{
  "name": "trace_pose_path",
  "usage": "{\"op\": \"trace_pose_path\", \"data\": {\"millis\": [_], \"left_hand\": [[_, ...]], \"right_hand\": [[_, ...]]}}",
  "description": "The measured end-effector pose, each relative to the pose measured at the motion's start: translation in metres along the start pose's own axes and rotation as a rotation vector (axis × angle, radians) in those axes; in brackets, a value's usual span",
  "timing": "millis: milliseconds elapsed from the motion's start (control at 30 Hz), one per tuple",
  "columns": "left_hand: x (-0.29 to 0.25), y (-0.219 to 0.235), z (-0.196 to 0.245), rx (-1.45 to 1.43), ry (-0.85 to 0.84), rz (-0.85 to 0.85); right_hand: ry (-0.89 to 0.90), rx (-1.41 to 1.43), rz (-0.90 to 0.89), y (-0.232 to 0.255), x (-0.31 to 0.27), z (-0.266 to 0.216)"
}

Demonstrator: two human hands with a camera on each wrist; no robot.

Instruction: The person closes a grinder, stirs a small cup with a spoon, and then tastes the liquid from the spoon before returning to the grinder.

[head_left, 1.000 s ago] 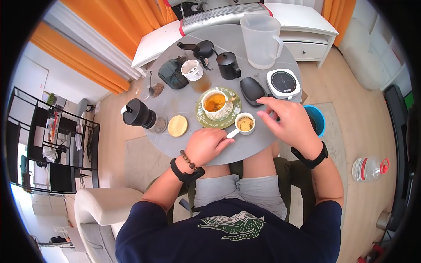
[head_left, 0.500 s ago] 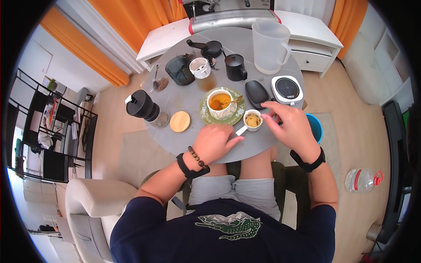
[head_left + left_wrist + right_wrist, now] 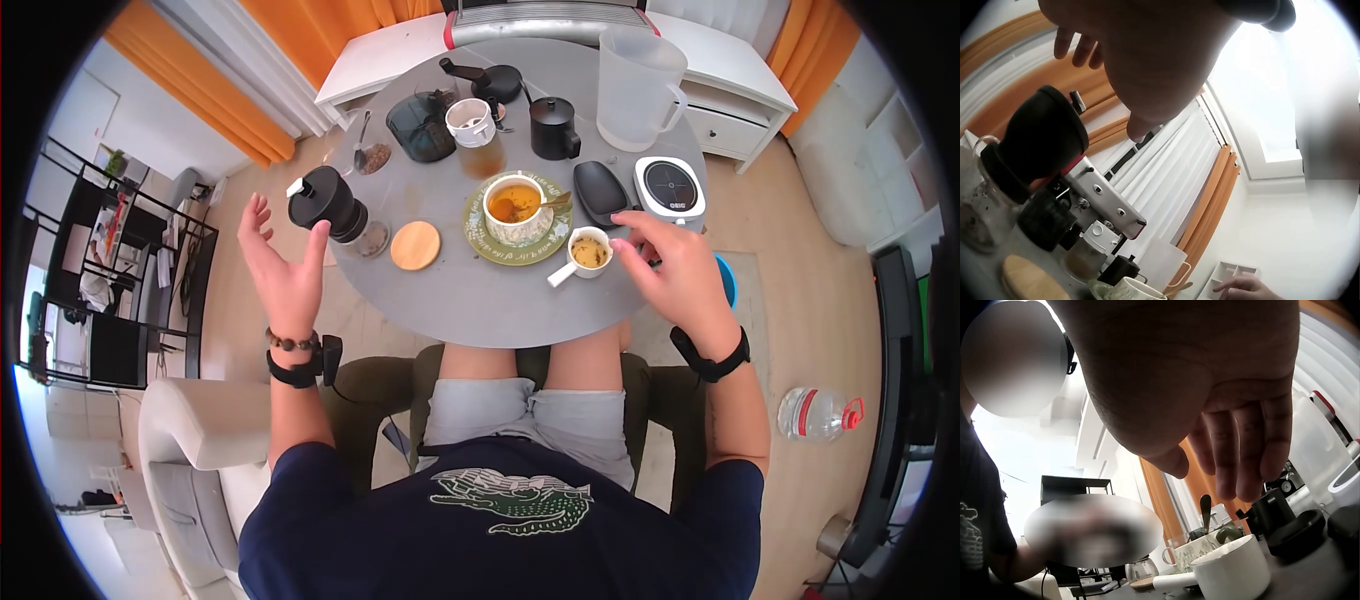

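My left hand is raised at the table's left edge, fingers spread and holding nothing, close to a black hand grinder. My right hand hovers at the right side of a small white cup with a straight handle, its fingers loosely bent and its thumb tip right by the rim. In the right wrist view that hand is above the white cup, with nothing in it. Yellowish liquid with dark bits shows inside. Behind it a patterned teacup of amber tea stands on a green saucer, with a spoon.
A round wooden lid lies on the grey table. Farther back are a glass server, a black pitcher and a large translucent jug. A black oval item and a small scale stand at right.
My left hand has left the white cup's handle and swung left and up toward the grinder, fingers spreading. My right hand stays beside the cup. The head view has shifted slightly.
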State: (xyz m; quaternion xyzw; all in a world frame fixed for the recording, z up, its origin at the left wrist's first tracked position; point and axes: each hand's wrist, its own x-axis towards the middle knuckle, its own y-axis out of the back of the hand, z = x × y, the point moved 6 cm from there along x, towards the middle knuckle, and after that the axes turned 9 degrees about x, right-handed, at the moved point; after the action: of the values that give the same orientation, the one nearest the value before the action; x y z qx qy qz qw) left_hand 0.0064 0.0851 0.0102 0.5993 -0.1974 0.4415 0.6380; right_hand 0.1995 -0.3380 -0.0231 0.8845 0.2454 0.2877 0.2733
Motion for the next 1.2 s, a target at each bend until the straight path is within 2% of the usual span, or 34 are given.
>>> {"op": "trace_pose_path", "data": {"millis": [67, 100, 133, 200, 267, 333, 367, 833, 933, 1000, 1200], "left_hand": [[-0.012, -0.029, -0.04, -0.228, 0.237, -0.191], [-0.019, -0.046, -0.052, -0.288, 0.296, -0.301], [-0.027, -0.059, -0.06, -0.283, 0.306, -0.299], [-0.034, -0.085, -0.061, -0.537, 0.317, -0.348], [-0.033, -0.099, -0.07, -0.554, 0.319, -0.333], [-0.035, -0.108, -0.078, -0.776, 0.415, -0.301], [-0.039, -0.118, -0.088, -0.796, 0.446, -0.332], [-0.041, -0.129, -0.084, -0.745, 0.463, -0.364], [-0.048, -0.14, -0.091, -0.718, 0.432, -0.402], [-0.054, -0.145, -0.09, -0.634, 0.395, -0.517], [-0.055, -0.146, -0.09, -0.661, 0.414, -0.476]], "right_hand": [[0.009, 0.003, -0.001, -0.001, 0.0, 0.0], [0.002, 0.003, 0.006, 0.001, 0.0, 0.0], [-0.006, 0.003, 0.011, 0.001, 0.0, -0.001], [0.009, -0.002, 0.013, -0.001, -0.001, -0.002], [0.031, -0.008, 0.018, 0.0, -0.001, -0.004], [0.053, 0.004, 0.04, -0.001, -0.003, -0.007], [0.061, 0.013, 0.028, -0.004, -0.004, -0.007], [0.037, 0.013, 0.025, -0.009, -0.006, -0.013], [0.049, 0.0, 0.015, -0.007, -0.005, -0.016], [0.05, -0.001, 0.014, -0.007, -0.006, -0.015], [0.06, -0.014, 0.006, -0.006, -0.006, -0.017]]}}
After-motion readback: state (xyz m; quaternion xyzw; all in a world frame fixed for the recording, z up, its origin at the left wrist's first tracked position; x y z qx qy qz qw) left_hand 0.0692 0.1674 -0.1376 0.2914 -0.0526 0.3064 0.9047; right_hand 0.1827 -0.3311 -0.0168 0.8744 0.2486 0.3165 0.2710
